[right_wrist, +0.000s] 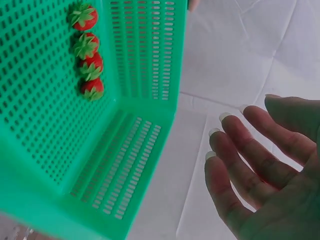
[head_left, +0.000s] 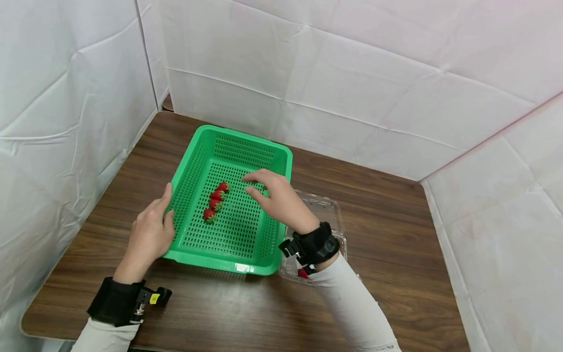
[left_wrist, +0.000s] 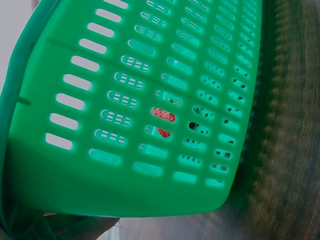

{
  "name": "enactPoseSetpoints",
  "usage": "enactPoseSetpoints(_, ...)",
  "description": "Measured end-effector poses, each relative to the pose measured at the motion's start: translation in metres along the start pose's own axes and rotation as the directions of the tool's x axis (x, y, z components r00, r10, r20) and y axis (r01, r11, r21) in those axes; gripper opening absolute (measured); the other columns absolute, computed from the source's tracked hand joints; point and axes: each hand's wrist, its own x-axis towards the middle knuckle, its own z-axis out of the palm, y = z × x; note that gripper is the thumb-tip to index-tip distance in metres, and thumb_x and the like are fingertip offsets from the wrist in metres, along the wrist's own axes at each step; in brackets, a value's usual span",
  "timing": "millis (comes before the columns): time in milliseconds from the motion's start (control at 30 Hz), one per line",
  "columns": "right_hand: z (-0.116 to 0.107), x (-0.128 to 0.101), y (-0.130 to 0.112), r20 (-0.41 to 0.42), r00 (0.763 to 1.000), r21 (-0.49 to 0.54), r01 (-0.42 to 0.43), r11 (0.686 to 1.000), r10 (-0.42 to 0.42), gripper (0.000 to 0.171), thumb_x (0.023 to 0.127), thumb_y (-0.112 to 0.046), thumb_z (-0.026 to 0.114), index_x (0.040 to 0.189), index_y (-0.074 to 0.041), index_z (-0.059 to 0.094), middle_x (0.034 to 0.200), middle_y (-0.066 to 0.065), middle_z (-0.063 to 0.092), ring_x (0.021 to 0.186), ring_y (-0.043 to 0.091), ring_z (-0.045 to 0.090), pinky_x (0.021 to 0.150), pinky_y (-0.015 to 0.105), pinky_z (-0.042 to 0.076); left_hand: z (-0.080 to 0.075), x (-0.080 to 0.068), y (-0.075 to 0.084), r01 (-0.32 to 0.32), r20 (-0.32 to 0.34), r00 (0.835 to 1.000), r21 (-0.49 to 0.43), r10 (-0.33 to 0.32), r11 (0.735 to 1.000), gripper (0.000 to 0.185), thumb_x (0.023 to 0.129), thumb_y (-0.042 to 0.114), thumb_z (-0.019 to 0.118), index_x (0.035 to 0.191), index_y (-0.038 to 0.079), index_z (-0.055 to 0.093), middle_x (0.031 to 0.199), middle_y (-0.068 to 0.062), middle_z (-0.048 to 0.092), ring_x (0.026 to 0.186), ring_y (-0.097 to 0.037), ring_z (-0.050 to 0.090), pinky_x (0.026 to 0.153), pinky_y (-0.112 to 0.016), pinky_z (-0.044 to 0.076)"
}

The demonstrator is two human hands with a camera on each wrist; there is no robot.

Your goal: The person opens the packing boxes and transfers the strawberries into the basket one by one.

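Hovering empty with fingers loose, right hand (head_left: 277,198) just beside strawberries (head_left: 215,200), left hand (head_left: 151,232) gripping green basket (head_left: 228,261) rim

Legible text, labels, brands, numbers, signs: none. The green basket (head_left: 186,193), the clear plastic container (head_left: 327,208) at centre right, the wooden table (head_left: 396,244), the black wrist straps and the white wall panels carry no readable marking in any view.

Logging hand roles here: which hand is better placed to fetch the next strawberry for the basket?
Right, probably. The right hand hovers open and empty over the basket; the left hand holds its rim.
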Motion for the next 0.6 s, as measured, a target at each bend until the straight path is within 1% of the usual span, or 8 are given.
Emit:
enactPoseSetpoints(100,-0.005,-0.014,0.006,-0.028,1.000,0.022,-0.005,1.000,0.005,0.031,0.102,-0.022,0.051,0.130,-0.014,0.058,0.130,0.002,0.059,0.124,0.012,0.052,0.102,0.023,0.042,0.001,0.000,0.000,0.001,-0.002,1.000,-0.003,-0.001,1.000,0.060,0.099,0.001,0.046,0.154,0.004,0.022,0.133,-0.034,0.050,0.103,-0.054,0.057,0.079,-0.066,0.046)
enactPoseSetpoints(200,-0.010,-0.028,0.014,-0.061,0.998,0.027,-0.030,0.999,0.031,0.030,0.102,-0.024,0.051,0.129,-0.015,0.059,0.128,0.001,0.060,0.119,0.011,0.055,0.099,0.028,0.046,0.001,0.000,0.000,-0.002,-0.001,1.000,-0.003,0.002,1.000,0.059,0.099,0.001,0.046,0.154,0.003,0.022,0.133,-0.035,0.050,0.103,-0.054,0.057,0.079,-0.067,0.046)
enactPoseSetpoints(300,-0.011,-0.042,0.022,-0.080,0.994,0.039,-0.067,0.997,0.070,0.030,0.102,-0.024,0.050,0.129,-0.017,0.058,0.126,0.000,0.060,0.115,0.009,0.056,0.096,0.027,0.048,0.000,0.000,0.001,-0.002,0.000,1.000,-0.001,0.002,1.000,0.059,0.099,0.001,0.046,0.154,0.004,0.022,0.132,-0.035,0.050,0.101,-0.054,0.058,0.078,-0.066,0.046)
enactPoseSetpoints(333,-0.012,-0.046,0.025,-0.086,0.992,0.043,-0.084,0.996,0.087,0.030,0.102,-0.024,0.051,0.129,-0.017,0.059,0.125,0.000,0.061,0.114,0.008,0.056,0.095,0.025,0.049,0.000,0.000,0.001,-0.003,0.002,1.000,-0.002,0.003,1.000,0.059,0.099,0.002,0.045,0.154,0.004,0.022,0.132,-0.035,0.050,0.101,-0.054,0.058,0.078,-0.066,0.046)
enactPoseSetpoints(433,-0.012,-0.061,0.033,-0.083,0.987,0.060,-0.129,0.990,0.134,0.029,0.101,-0.023,0.051,0.129,-0.016,0.059,0.124,0.002,0.062,0.111,0.007,0.057,0.092,0.022,0.050,0.001,0.001,0.001,-0.004,0.005,1.000,-0.005,0.004,1.000,0.059,0.100,0.002,0.045,0.154,0.004,0.021,0.132,-0.035,0.050,0.100,-0.054,0.058,0.077,-0.066,0.046)
enactPoseSetpoints(600,-0.012,-0.083,0.046,-0.050,0.975,0.046,-0.215,0.976,0.217,0.027,0.100,-0.019,0.055,0.125,-0.012,0.063,0.114,0.003,0.066,0.102,0.010,0.060,0.085,0.027,0.052,0.000,0.001,0.000,0.000,0.009,1.000,-0.007,0.001,1.000,0.060,0.100,0.003,0.045,0.154,0.005,0.021,0.132,-0.035,0.050,0.100,-0.054,0.058,0.078,-0.067,0.045)
